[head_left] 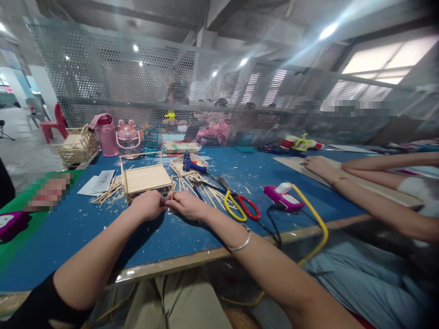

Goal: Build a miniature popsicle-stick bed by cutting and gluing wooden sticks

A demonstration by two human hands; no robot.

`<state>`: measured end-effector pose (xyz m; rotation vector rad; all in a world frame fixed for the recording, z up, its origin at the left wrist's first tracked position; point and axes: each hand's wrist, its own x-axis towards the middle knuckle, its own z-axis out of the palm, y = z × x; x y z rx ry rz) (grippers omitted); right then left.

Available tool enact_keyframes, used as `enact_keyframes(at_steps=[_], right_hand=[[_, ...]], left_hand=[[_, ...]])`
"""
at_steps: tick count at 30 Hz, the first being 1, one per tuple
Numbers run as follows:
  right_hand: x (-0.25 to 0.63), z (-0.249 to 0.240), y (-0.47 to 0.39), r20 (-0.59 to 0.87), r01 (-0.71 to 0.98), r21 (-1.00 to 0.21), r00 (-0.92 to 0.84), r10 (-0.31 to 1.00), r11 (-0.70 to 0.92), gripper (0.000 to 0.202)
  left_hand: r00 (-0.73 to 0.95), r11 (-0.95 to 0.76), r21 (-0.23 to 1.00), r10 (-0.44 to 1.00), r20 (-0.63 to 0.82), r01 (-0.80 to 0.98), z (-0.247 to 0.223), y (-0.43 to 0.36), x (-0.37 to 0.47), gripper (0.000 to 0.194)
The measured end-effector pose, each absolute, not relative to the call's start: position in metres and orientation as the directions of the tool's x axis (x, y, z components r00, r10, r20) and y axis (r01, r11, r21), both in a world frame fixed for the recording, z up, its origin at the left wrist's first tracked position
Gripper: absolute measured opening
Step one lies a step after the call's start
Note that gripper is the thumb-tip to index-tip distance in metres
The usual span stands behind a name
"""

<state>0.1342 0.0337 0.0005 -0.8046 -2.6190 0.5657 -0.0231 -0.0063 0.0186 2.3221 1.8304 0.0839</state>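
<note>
My left hand point(148, 204) and my right hand point(188, 204) meet over the blue tabletop, their fingers closed and fingertips together. Whatever is between them, if anything, is too small or hidden to make out. Just behind my left hand stands a small wooden stick frame point(147, 178) with a flat panel and upright posts. Loose thin wooden sticks point(211, 192) lie beyond my right hand. A blue glue gun point(192, 164) rests on a smaller stick frame point(176, 167). To the right are scissors point(242, 206) with one yellow and one red handle.
A purple power socket point(283, 199) with a yellow cable point(317, 217) sits near the table's front edge. A co-worker's arms point(363, 196) rest on a board at right. Pink bottles point(107, 137), white paper point(98, 183) and another stick model point(77, 145) stand at left. Perforated screen point(137, 91) behind.
</note>
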Motion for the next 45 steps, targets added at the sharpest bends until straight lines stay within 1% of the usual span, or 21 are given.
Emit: enact_keyframes(at_steps=[2, 4, 9, 14, 17, 20, 23, 28, 33, 37, 39, 42, 45], right_hand=[[0.133, 0.001, 0.032, 0.183, 0.49, -0.413, -0.781, 0.597, 0.768, 0.019], [0.134, 0.002, 0.031, 0.167, 0.518, -0.395, -0.772, 0.613, 0.759, 0.017], [0.135, 0.001, 0.032, 0.203, 0.485, -0.485, -0.747, 0.633, 0.728, 0.019], [0.134, 0.001, 0.033, 0.165, 0.48, -0.485, -0.771, 0.615, 0.731, 0.017], [0.133, 0.0, 0.032, 0.186, 0.487, -0.503, -0.745, 0.64, 0.714, 0.018], [0.134, 0.0, 0.031, 0.199, 0.468, -0.457, -0.775, 0.6, 0.756, 0.018], [0.134, 0.0, 0.031, 0.174, 0.45, -0.411, -0.815, 0.552, 0.793, 0.016], [0.134, -0.003, 0.032, 0.219, 0.453, -0.495, -0.761, 0.611, 0.742, 0.022], [0.135, -0.005, 0.033, 0.22, 0.417, -0.474, -0.797, 0.563, 0.775, 0.018], [0.137, -0.006, 0.033, 0.241, 0.414, -0.539, -0.759, 0.605, 0.734, 0.024], [0.137, -0.006, 0.033, 0.254, 0.4, -0.533, -0.765, 0.592, 0.746, 0.023], [0.138, -0.007, 0.033, 0.236, 0.381, -0.519, -0.797, 0.556, 0.765, 0.02], [0.138, -0.008, 0.033, 0.261, 0.39, -0.548, -0.761, 0.594, 0.74, 0.022]], left_hand=[[0.231, -0.216, 0.17, 0.971, -0.069, 0.961, 0.019, -0.006, -0.023, 0.028], [0.228, -0.213, 0.165, 0.971, -0.074, 0.963, 0.02, -0.007, -0.022, 0.028], [0.217, -0.202, 0.153, 0.972, -0.089, 0.967, 0.022, -0.009, -0.021, 0.03], [0.203, -0.189, 0.143, 0.975, -0.094, 0.972, 0.022, -0.008, -0.02, 0.031], [0.21, -0.195, 0.146, 0.973, -0.096, 0.97, 0.022, -0.008, -0.02, 0.03], [0.197, -0.182, 0.141, 0.976, -0.098, 0.973, 0.021, -0.008, -0.02, 0.031], [0.183, -0.169, 0.138, 0.979, -0.093, 0.976, 0.021, -0.008, -0.02, 0.033], [0.198, -0.184, 0.143, 0.976, -0.093, 0.973, 0.022, -0.008, -0.02, 0.029], [0.187, -0.174, 0.135, 0.978, -0.094, 0.975, 0.023, -0.009, -0.02, 0.029], [0.191, -0.176, 0.137, 0.977, -0.099, 0.975, 0.023, -0.009, -0.02, 0.028], [0.19, -0.176, 0.138, 0.977, -0.096, 0.975, 0.022, -0.008, -0.02, 0.029], [0.189, -0.175, 0.139, 0.978, -0.094, 0.975, 0.022, -0.008, -0.019, 0.03], [0.192, -0.178, 0.139, 0.977, -0.094, 0.974, 0.022, -0.008, -0.019, 0.029]])
